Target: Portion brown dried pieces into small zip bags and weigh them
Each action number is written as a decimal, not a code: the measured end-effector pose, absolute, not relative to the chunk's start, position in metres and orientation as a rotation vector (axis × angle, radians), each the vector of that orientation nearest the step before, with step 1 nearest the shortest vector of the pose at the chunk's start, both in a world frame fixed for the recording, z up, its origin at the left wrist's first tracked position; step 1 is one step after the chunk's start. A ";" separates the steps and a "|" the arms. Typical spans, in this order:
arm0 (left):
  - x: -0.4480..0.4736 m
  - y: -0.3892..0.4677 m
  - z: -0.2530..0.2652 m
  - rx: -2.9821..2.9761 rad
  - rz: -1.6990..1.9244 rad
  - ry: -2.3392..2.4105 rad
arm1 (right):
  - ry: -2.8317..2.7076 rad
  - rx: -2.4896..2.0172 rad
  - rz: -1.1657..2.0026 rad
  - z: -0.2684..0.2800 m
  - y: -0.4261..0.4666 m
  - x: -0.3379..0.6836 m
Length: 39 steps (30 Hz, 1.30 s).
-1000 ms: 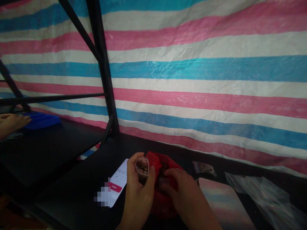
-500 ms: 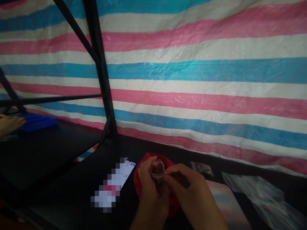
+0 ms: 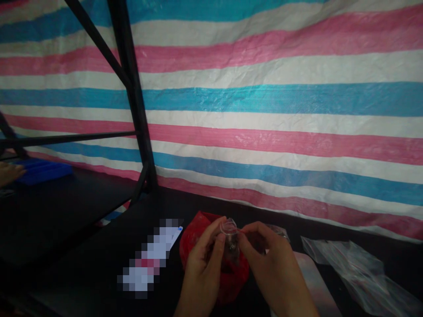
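Between my hands is a small clear plastic bag [image 3: 233, 248], its mouth rounded open at the top and something dark inside that I cannot make out. My left hand [image 3: 206, 259] pinches the bag's left edge between thumb and fingers. On the other side, my right hand [image 3: 269, 251] grips its right edge with thumb and forefinger. Below and behind both hands lies a red plastic bag [image 3: 228, 284], partly covered by them. Another small clear bag [image 3: 279, 230] with contents is half hidden behind my right hand.
A phone [image 3: 165, 242], partly pixelated, lies left on the black table [image 3: 158, 207]. To the right are a shiny flat pad [image 3: 307, 273] and several empty clear bags [image 3: 350, 264]. Far left, another person's hand [image 3: 9, 174] is near a blue tray [image 3: 46, 171]. A black metal frame [image 3: 132, 101] stands before a striped tarp.
The clear bag has moved slightly right and now hangs between both hands. My left hand has changed from wrapping round it to pinching its edge. The other person's hand shows less.
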<state>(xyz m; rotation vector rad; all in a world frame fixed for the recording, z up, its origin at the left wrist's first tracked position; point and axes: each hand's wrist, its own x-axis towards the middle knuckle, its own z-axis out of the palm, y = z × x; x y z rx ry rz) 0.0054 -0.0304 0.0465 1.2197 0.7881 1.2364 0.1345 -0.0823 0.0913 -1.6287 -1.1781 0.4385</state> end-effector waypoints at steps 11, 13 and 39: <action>0.004 -0.028 0.059 1.017 1.298 0.707 | -1.135 -1.496 0.563 0.095 -0.078 0.130; 0.005 -0.028 0.059 0.994 1.271 0.702 | -1.139 -1.492 0.552 0.092 -0.077 0.129; 0.006 -0.025 0.055 1.041 1.167 0.673 | -1.174 -1.476 0.535 0.083 -0.073 0.123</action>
